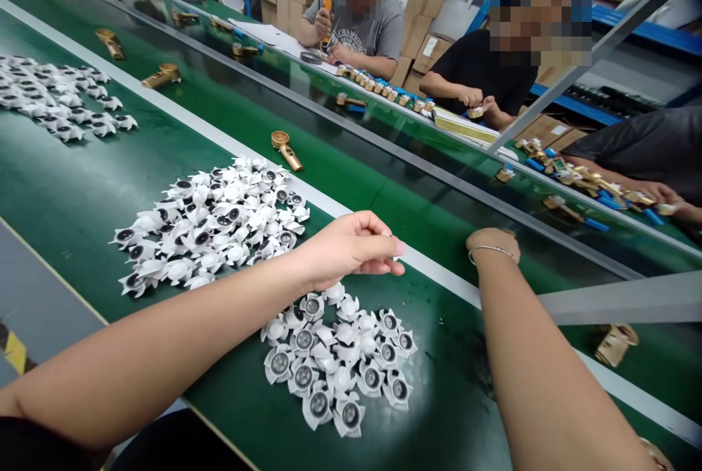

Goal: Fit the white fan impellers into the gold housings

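My left hand [365, 248] is over the green work surface with its fingers pinched together. A small whitish bit shows at the fingertips, too little of it to name. Below this hand lies a loose group of white fan blades [343, 379], many with dark round hubs facing up. A bigger pile of the same fan blades [219, 219] sits to its left. My right hand [493, 243], with a bangle at the wrist, reaches over the green belt beyond the white strip; its fingers are hidden behind the back of the hand.
Gold fan housings [286, 149] lie along the belt, one [617, 343] at the right behind a grey metal bar [625, 299]. More fan blades [52, 94] spread at far left. Across the line, people [356, 25] work at a bench; one holds an orange electric screwdriver [327, 14].
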`<state>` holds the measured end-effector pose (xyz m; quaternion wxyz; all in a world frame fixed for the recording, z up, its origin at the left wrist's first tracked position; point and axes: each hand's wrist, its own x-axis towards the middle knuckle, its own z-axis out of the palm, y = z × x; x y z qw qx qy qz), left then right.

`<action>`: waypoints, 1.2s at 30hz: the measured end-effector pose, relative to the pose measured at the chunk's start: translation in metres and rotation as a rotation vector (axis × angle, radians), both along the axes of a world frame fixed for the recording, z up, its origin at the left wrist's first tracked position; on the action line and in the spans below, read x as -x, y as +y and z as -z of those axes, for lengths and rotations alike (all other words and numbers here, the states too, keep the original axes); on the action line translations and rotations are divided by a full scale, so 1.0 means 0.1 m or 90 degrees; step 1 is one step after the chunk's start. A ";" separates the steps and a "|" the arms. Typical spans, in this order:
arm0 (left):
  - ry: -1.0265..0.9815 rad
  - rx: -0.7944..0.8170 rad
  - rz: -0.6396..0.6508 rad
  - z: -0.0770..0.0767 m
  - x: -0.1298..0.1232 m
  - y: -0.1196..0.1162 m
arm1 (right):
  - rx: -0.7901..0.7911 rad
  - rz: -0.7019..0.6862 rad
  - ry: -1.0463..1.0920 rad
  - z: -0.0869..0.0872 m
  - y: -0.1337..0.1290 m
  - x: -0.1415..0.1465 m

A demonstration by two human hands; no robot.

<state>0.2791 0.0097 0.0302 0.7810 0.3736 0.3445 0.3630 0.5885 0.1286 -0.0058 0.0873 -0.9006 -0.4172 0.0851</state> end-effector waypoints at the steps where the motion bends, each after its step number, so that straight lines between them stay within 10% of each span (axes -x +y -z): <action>1: -0.007 0.000 -0.002 0.00 0.01 0.01 | -0.012 0.025 0.020 -0.05 -0.02 0.05; 15: -0.104 -0.051 -0.075 0.09 -0.10 -0.04 | -0.122 -0.265 0.876 -0.59 -1.74 1.18; 36: -0.118 -0.144 -0.073 0.05 -0.10 -0.12 | -0.150 -0.348 0.971 -0.49 -1.75 1.11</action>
